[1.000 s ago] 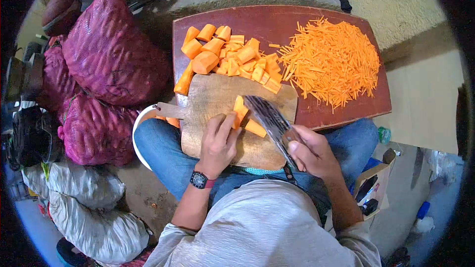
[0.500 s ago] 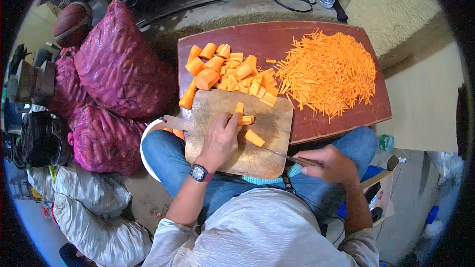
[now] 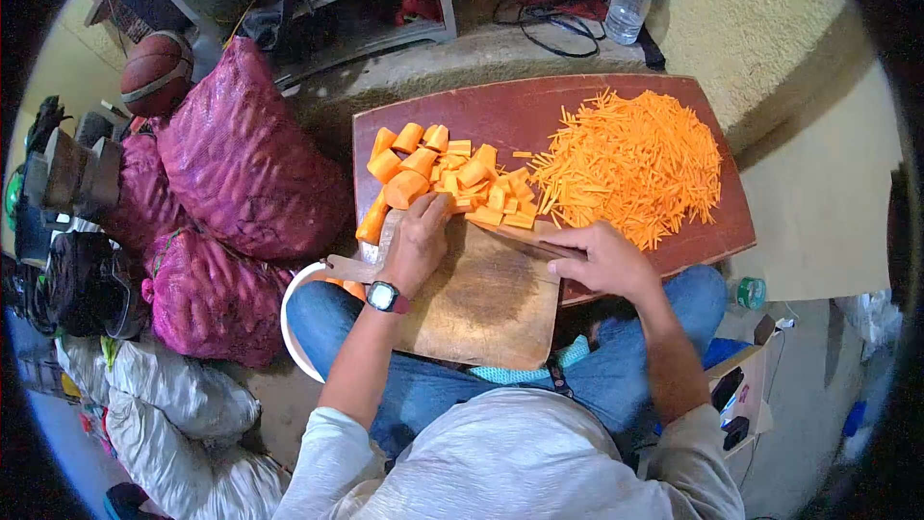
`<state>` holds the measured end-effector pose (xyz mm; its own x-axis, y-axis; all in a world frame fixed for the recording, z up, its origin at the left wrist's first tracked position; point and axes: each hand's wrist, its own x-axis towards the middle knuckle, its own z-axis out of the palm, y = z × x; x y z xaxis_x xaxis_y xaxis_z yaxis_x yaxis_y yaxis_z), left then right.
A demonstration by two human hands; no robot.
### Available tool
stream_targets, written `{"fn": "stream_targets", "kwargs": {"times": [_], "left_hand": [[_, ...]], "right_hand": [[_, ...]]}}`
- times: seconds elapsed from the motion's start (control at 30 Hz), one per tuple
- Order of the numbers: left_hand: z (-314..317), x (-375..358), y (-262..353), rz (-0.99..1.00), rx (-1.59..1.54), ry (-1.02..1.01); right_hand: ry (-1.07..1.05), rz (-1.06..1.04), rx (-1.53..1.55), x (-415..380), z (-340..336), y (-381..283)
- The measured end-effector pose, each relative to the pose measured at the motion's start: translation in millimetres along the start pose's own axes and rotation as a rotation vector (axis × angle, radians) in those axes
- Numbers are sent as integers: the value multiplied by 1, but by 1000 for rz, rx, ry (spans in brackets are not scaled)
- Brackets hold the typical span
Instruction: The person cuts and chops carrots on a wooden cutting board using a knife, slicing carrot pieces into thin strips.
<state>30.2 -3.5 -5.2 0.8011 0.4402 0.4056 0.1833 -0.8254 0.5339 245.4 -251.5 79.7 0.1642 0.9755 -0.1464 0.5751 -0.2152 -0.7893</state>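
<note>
My right hand [image 3: 616,265] is closed round the handle of a knife [image 3: 527,236], whose blade lies along the far edge of the wooden cutting board [image 3: 481,294]. At the board's upper left, my left hand [image 3: 419,239] has its fingers bent together against the near side of the cut carrot pieces [image 3: 481,195]. Whatever may be under those fingertips is hidden. Thicker carrot chunks [image 3: 404,188] lie just beyond them. The board rests across my lap against the red tabletop [image 3: 539,96], and its surface shows a damp stain.
A heap of carrot sticks [image 3: 635,169] covers the table's right side. Full pink mesh sacks [image 3: 250,154] stand at left, with a basketball [image 3: 157,74] on top. A white tub [image 3: 303,327] sits by my left knee. A water bottle [image 3: 630,5] stands on the ledge.
The carrot pieces on the board have gone from it. Both hands have moved away from me to its far edge, the knife with the right hand. The view has tilted up slightly.
</note>
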Motion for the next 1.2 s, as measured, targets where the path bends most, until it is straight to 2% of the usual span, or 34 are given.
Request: {"fn": "stream_targets", "kwargs": {"times": [0.07, 0.13, 0.2, 0.27, 0.33, 0.47, 0.53, 0.57, 0.6, 0.63, 0.67, 0.73, 0.9, 1.0, 1.07, 1.1, 1.17, 1.2], "left_hand": [[6, 3, 0, 22, 0, 22], [7, 7, 6, 19, 30, 92], [3, 8, 10, 26, 31, 134], [1, 9, 12, 41, 34, 171], [1, 8, 16, -86, -124, 188], [1, 19, 23, -106, -185, 173], [5, 35, 17, 99, -11, 215], [5, 44, 15, 103, -10, 215], [6, 54, 14, 101, 57, 107], [7, 63, 14, 96, 124, 1], [8, 71, 14, 98, 125, 3], [18, 83, 10, 112, 291, -136], [18, 98, 9, 92, 327, -208], [8, 91, 10, 105, 173, -137], [7, 80, 8, -43, -203, 23], [2, 71, 12, -47, -200, 19], [-17, 46, 31, -269, -494, 5], [-23, 30, 42, -276, -491, 3]], "right_hand": [[58, 104, 141, -17, 10, 3], [97, 63, 234, -34, 31, 13], [107, 221, 620, -45, 46, 9], [119, 208, 678, -52, 54, 0], [92, 172, 951, -60, 60, -2], [133, 190, 1160, -49, 71, 4], [157, 205, 1174, -48, 71, 3], [169, 228, 1217, -46, 75, 8], [180, 252, 1258, -44, 79, 14], [172, 215, 1195, -44, 81, 17], [173, 212, 1193, -45, 83, 19], [184, 244, 1135, -46, 84, 18], [197, 268, 1068, -43, 84, 20], [201, 283, 1107, -43, 81, 14], [197, 290, 1105, -42, 82, 16], [196, 296, 1100, -42, 82, 17], [186, 284, 1077, -43, 82, 17], [174, 273, 1049, -44, 82, 17]]}}
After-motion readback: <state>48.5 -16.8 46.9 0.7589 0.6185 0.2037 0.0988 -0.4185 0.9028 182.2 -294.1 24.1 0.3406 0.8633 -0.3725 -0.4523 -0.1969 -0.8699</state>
